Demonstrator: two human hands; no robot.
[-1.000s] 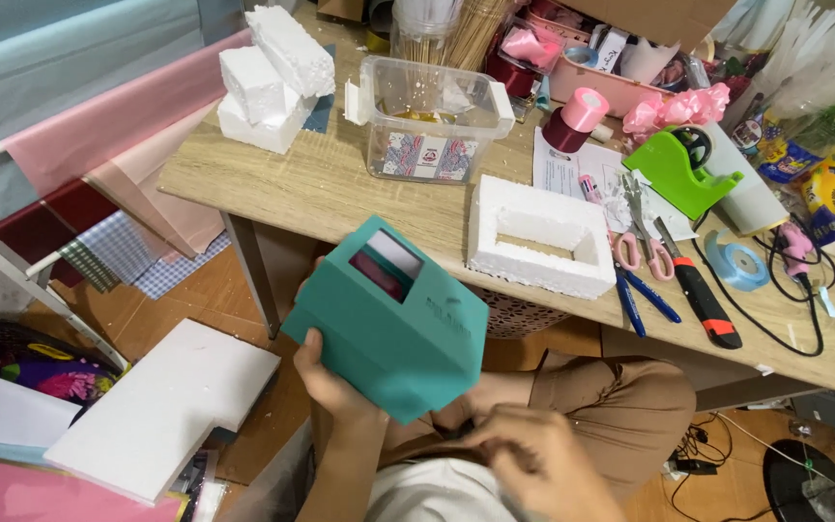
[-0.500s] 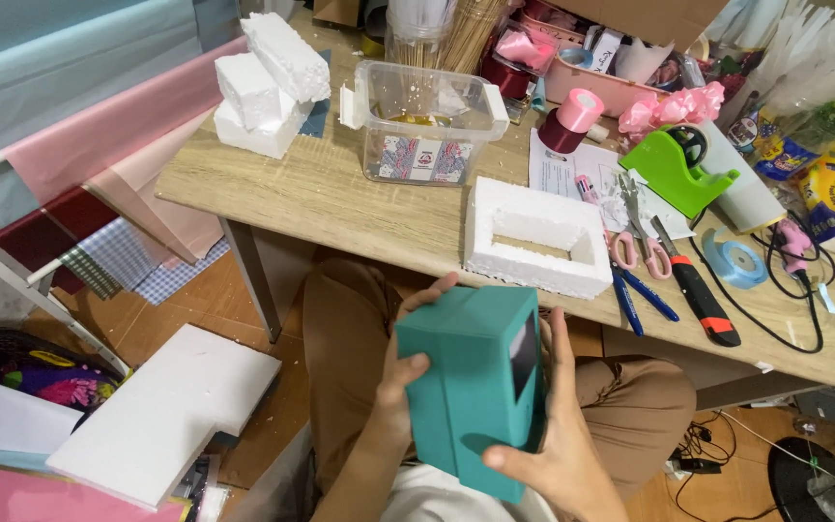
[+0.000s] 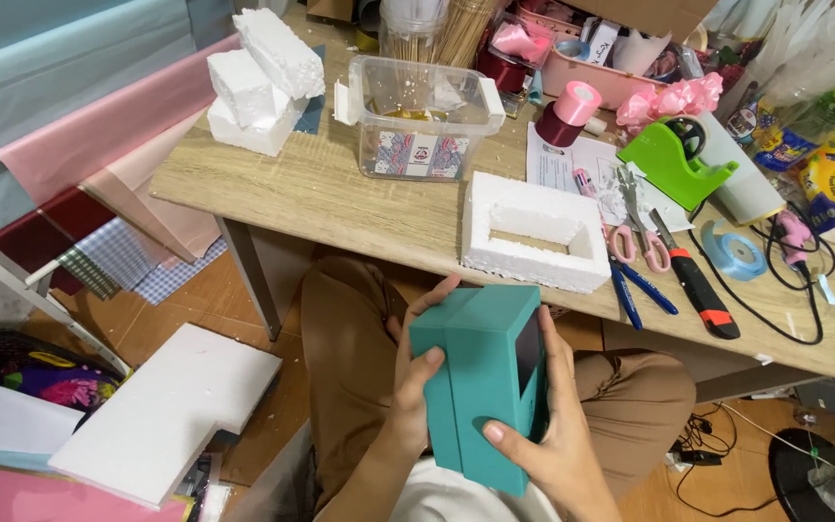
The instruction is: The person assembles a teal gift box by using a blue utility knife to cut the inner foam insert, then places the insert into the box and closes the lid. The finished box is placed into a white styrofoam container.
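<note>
Both hands, left (image 3: pixel 416 387) and right (image 3: pixel 543 440), in firm grip around upright teal box (image 3: pixel 480 377), its underside hidden.

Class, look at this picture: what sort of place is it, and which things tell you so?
Probably a gift-wrapping or craft workbench: ribbon spools, wrapping-paper rolls and a tape dispenser surround a wooden table.

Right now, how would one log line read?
left hand: grips teal box | right hand: supports it | position: over lap, below table
</note>
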